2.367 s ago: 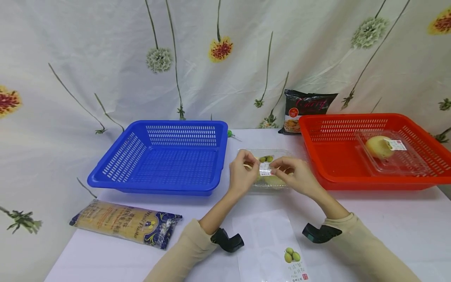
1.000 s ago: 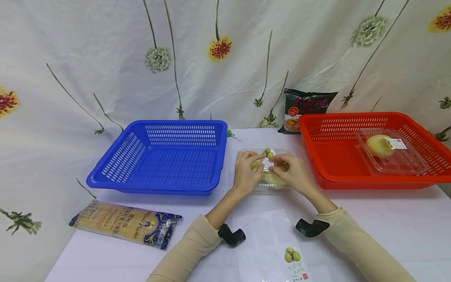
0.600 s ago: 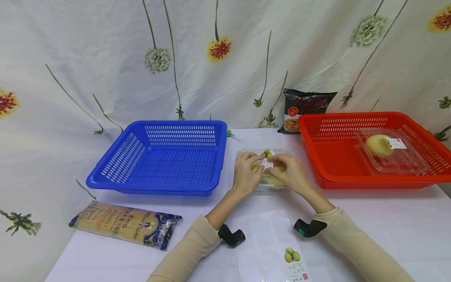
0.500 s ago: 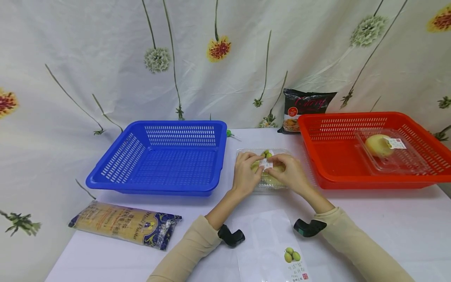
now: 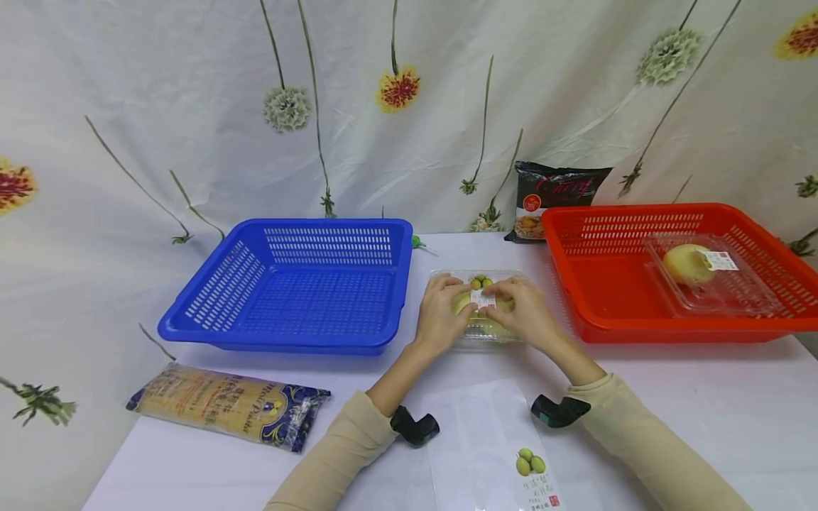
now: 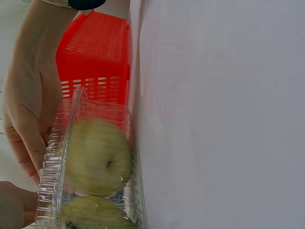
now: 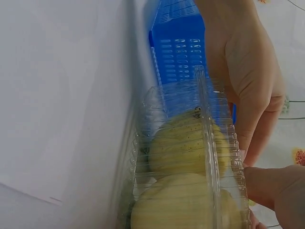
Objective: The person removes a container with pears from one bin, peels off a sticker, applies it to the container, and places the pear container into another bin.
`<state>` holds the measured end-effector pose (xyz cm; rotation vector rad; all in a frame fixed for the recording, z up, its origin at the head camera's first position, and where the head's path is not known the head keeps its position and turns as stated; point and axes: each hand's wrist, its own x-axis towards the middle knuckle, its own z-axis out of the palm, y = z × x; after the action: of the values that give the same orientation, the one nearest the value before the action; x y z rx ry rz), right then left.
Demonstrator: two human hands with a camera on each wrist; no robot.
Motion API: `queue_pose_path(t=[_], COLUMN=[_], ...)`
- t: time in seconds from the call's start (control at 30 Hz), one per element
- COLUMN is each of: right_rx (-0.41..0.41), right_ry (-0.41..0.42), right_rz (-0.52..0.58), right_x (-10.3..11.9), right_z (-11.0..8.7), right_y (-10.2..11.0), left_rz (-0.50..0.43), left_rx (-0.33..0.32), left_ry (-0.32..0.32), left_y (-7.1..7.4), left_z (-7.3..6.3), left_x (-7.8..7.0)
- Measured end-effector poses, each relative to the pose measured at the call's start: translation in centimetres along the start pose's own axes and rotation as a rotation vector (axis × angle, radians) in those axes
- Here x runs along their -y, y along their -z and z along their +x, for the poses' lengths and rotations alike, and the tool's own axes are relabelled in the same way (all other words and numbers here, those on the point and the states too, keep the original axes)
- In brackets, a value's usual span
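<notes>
A clear plastic clamshell box (image 5: 482, 335) holding several round yellow-green fruits (image 6: 97, 155) stands on the table, lid down. On its lid lies a small white sticker (image 5: 482, 299) printed with green fruit. My left hand (image 5: 439, 312) touches the sticker's left side with thumb and index finger spread apart. From the other side my right hand (image 5: 527, 312) touches its right edge, thumb and index finger likewise apart. Both wrist views show the box from its side, with fingers resting on the lid; the fingertips are partly hidden there.
A blue basket (image 5: 399, 298) stands left of the box, a red basket (image 5: 613, 326) right. The red one holds another fruit box (image 5: 735, 301). A pasta bag (image 5: 224, 408), a black curry packet (image 5: 556, 188) and a sticker sheet (image 5: 479, 440) lie around. A patterned cloth (image 5: 192, 106) hangs behind.
First the fingers pinched the sticker, tilted over the lid. It has since come down onto the lid and straightened, and the fingers have spread to press on its sides.
</notes>
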<state>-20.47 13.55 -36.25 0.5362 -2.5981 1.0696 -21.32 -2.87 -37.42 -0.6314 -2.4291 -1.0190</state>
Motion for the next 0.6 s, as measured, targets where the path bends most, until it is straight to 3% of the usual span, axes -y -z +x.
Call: queue_pose_path(t=[0.2, 0.6], right_rx=[0.003, 0.039], right_ry=[-0.065, -0.024], right_rz=[-0.003, -0.065], right_x=[-0.12, -0.52], right_z=[-0.11, 0.24], right_y=[-0.05, 0.32], left_rz=[-0.008, 0.052], left_rx=[0.06, 0.168], left_ry=[0.011, 0.019], left_y=[0.02, 0.37], left_z=[0.02, 0.41], left_x=[0.16, 0.16])
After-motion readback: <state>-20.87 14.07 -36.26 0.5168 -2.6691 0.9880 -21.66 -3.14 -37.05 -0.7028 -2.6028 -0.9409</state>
